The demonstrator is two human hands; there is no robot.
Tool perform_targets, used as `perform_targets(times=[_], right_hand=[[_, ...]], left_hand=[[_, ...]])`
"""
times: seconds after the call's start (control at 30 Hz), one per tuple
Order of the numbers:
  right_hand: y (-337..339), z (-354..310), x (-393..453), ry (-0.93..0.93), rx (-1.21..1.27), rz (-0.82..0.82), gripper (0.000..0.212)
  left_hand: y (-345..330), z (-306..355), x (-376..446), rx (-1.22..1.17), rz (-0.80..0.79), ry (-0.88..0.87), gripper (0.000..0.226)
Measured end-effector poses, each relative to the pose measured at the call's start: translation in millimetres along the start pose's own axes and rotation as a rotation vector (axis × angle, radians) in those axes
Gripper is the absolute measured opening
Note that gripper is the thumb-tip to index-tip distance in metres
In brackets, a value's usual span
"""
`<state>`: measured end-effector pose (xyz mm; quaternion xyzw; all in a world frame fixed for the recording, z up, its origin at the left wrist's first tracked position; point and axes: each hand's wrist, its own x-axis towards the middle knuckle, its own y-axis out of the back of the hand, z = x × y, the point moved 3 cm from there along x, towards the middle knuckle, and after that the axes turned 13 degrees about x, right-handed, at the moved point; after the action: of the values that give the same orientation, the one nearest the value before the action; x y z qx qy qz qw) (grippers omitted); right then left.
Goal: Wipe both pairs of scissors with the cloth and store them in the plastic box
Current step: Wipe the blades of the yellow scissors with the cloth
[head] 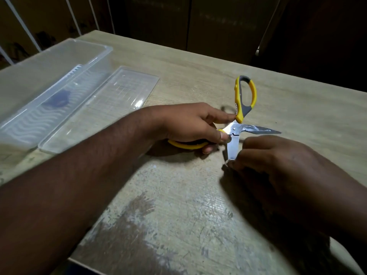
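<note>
A pair of scissors (245, 96) with yellow and grey handles is spread wide open just above the table. My left hand (190, 124) grips its lower handle near the pivot. One blade points right, the other points down toward me. My right hand (278, 155) pinches that lower blade through a dark cloth (258, 195), which hangs under the hand and blends with its shadow. The clear plastic box (95, 56) stands open at the far left, with a dark blurred shape (57, 98) on its ribbed floor. A second pair of scissors is not plainly visible.
The box's clear flat lid (103, 108) lies on the table right of the box. The wooden table (178, 215) is worn and scratched near me. Its far edge meets dark cabinets, and white bars stand at the back left.
</note>
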<state>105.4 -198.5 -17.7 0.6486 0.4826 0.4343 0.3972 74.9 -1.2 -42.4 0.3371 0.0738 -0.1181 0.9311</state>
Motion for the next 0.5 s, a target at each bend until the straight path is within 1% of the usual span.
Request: perform_targets(times=[0.13, 0.17, 0.2, 0.3, 0.37, 0.43, 0.5], right_hand=[[4.6, 7.1, 6.6, -0.032, -0.030, 0.165, 0.017], [3.6, 7.3, 7.6, -0.036, -0.034, 0.172, 0.017], [2.2, 6.6, 7.9, -0.031, -0.032, 0.146, 0.017], [-3.2, 1.1, 1.8, -0.017, 0.031, -0.023, 0.019], [0.4, -0.9, -2.3, -0.031, 0.024, -0.056, 0.021], [10.6, -1.2, -4.3, -0.035, -0.020, 0.033, 0.018], [20.8, -0.4, -5.9, -0.061, -0.064, 0.188, 0.017]], left_hand=[[1.4, 1.0, -1.1, 0.011, -0.029, -0.026, 0.050], [1.4, 0.7, -1.0, 0.010, -0.028, -0.025, 0.050], [0.7, 0.2, -0.6, 0.005, -0.021, -0.019, 0.052], [-0.7, -0.2, -0.4, -0.023, 0.001, 0.004, 0.060], [-0.4, 0.3, -0.8, -0.015, 0.008, 0.007, 0.061], [-0.1, 0.7, -0.9, -0.020, 0.005, 0.002, 0.062], [0.3, 0.7, 0.2, -0.022, 0.003, -0.005, 0.062]])
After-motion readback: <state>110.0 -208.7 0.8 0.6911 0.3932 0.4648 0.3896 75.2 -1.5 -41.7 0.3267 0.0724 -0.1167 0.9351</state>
